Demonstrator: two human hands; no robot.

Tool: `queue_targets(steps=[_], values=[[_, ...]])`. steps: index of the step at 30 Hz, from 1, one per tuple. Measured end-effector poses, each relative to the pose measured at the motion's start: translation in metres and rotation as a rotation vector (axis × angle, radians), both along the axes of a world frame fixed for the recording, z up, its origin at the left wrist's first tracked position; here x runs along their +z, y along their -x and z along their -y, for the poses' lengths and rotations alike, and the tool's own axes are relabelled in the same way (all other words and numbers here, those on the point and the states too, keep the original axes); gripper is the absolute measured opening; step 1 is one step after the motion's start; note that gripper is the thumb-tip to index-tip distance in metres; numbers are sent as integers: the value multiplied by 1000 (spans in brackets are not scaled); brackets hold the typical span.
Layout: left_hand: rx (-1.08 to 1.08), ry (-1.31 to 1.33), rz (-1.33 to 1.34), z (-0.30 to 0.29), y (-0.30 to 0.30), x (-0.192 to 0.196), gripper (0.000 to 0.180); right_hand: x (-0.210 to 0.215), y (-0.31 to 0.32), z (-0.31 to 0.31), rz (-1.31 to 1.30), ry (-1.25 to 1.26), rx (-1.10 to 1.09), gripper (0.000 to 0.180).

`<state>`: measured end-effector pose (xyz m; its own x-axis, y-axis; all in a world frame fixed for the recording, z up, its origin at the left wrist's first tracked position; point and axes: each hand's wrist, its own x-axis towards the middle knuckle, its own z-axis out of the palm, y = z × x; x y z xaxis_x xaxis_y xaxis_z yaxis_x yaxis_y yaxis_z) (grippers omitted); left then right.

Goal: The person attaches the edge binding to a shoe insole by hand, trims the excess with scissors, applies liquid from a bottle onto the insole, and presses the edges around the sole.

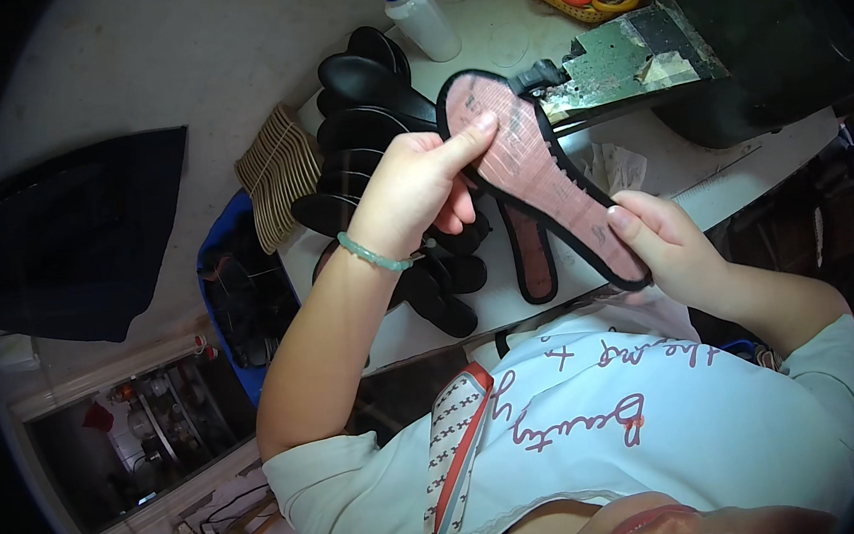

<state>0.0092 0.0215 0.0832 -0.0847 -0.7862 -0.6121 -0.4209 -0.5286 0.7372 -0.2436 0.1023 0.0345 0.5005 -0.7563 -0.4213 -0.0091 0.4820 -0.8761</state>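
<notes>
A shoe insole (539, 163), pinkish on its upturned face with a black bound edge, is held up slantwise over the table. My left hand (410, 183) grips its wide end, thumb pressed on the pink face and fingers curled beneath. At the narrow end my right hand (674, 245) pinches it, thumb on top. The wide end lies by the black tip of a green machine arm (607, 67); whether they touch, I cannot tell. Partly hidden below it, another pink insole (535, 258) with black edging rests on the table.
Many black soles (356, 132) are heaped left of my left hand. Behind them stands a white bottle (425, 26) with a blue cap. A yellow basket (587, 8) holds cord and scissors. A bundle of beige strips (280, 178) and a blue bin (224, 233) are at the left.
</notes>
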Motion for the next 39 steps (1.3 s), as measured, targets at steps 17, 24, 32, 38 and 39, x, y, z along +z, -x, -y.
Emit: queue_targets(steps=[17, 24, 32, 38, 39], values=[[61, 90, -63, 53, -26, -12, 54, 19, -40, 50, 116, -49, -88, 33], [307, 566, -750, -44, -19, -8, 38, 14, -65, 2, -129, 610, 313, 30], [158, 961, -459, -138, -17, -16, 50, 30, -80, 4, 353, 443, -81, 18], [152, 1113, -26, -158, -30, -14, 19, 23, -89, -13, 339, 484, -83, 14], [115, 1155, 94, -159, -31, -11, 17, 21, -91, -15, 338, 487, -90, 14]])
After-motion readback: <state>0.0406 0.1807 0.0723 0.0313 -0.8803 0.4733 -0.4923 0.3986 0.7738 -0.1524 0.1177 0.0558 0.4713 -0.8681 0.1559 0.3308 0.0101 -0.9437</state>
